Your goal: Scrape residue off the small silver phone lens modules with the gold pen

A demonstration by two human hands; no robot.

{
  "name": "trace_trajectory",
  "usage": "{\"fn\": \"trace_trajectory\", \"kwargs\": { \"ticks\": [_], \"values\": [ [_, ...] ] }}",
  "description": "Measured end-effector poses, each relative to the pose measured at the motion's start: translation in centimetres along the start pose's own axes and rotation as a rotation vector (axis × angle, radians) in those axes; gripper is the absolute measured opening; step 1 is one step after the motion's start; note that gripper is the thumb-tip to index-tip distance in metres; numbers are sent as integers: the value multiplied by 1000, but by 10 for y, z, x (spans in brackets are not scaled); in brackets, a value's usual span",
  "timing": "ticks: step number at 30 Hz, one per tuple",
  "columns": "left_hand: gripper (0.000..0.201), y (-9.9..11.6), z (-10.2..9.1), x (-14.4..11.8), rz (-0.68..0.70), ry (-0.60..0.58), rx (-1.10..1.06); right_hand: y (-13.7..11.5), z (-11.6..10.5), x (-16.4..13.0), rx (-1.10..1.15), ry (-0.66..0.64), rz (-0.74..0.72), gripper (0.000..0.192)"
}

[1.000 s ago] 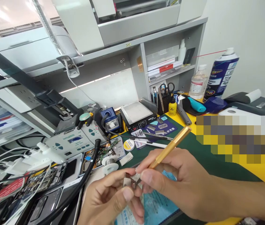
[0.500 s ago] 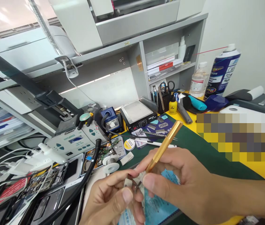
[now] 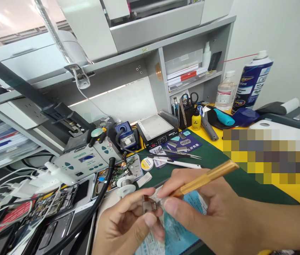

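Note:
My left hand (image 3: 125, 226) pinches a small metal part (image 3: 148, 204) between thumb and fingers, low in the middle of the view. My right hand (image 3: 205, 209) grips a gold-coloured pen-like tool (image 3: 205, 177). Its tip meets the small part and its back end points up to the right. Under both hands lies a light blue printed sheet (image 3: 176, 237) on the dark green mat (image 3: 219, 159).
A grey rework station (image 3: 86, 159), a blue soldering stand (image 3: 125, 136) and a small hotplate (image 3: 155, 129) stand behind. Opened phones (image 3: 57, 202), white cables (image 3: 19, 187) and a black hose (image 3: 97, 202) crowd the left. Tweezers (image 3: 182, 154), a spray can (image 3: 254, 79) and a clear bottle (image 3: 224, 94) stand at the back right.
The gold tool's back end has swung down and to the right, from steep to nearly level. Both hands stay together on the small part.

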State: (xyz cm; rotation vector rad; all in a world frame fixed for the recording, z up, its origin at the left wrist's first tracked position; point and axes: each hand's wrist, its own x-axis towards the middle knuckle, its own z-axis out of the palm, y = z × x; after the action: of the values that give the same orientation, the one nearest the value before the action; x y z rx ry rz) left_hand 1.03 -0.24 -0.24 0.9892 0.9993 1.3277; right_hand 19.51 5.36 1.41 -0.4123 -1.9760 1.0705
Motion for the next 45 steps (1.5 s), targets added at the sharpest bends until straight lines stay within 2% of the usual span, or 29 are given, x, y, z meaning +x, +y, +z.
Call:
{"fn": "trace_trajectory", "kwargs": {
  "ticks": [5,11,17,21,22,25,28,31,32,33,34,35,36,38,41,45],
  "values": [
    [28,-1,0,0,16,24,20,3,2,-2,-111,62,-51,28],
    [28,-7,2,0,128,114,120,3,1,0,-203,164,-119,24],
    [28,-7,-10,1,241,40,375,4,0,0,-167,190,-305,21],
    [25,-9,-8,1,324,218,469,4,-2,-5,-148,257,-312,22],
    [25,-10,-7,1,326,226,471,4,-3,-6,-142,275,-303,26],
    [27,-12,-7,2,348,178,486,5,-6,-9,-159,252,-263,32],
    [39,-10,-11,3,400,109,569,9,-1,-14,-235,233,-304,37],
    [46,-8,-15,3,460,86,614,11,12,-20,-320,362,-276,30],
    [47,-9,-15,3,481,92,621,11,16,-22,-344,488,-144,25],
    [49,-9,-16,2,499,87,631,11,18,-23,-352,541,-127,23],
    [50,-10,-16,2,509,75,644,10,18,-23,-358,520,-155,23],
    [50,-11,-16,1,520,76,648,11,16,-22,-373,442,-174,25],
    [48,-11,-15,1,528,79,645,11,13,-21,-384,317,-267,27],
    [43,-13,-15,0,533,105,624,13,4,-17,-400,242,-337,30],
    [41,-13,-16,0,547,94,623,16,-2,-15,-405,248,-373,30],
    [50,-12,-22,1,576,21,685,12,12,-20,-395,310,-326,28]
  ]
}}
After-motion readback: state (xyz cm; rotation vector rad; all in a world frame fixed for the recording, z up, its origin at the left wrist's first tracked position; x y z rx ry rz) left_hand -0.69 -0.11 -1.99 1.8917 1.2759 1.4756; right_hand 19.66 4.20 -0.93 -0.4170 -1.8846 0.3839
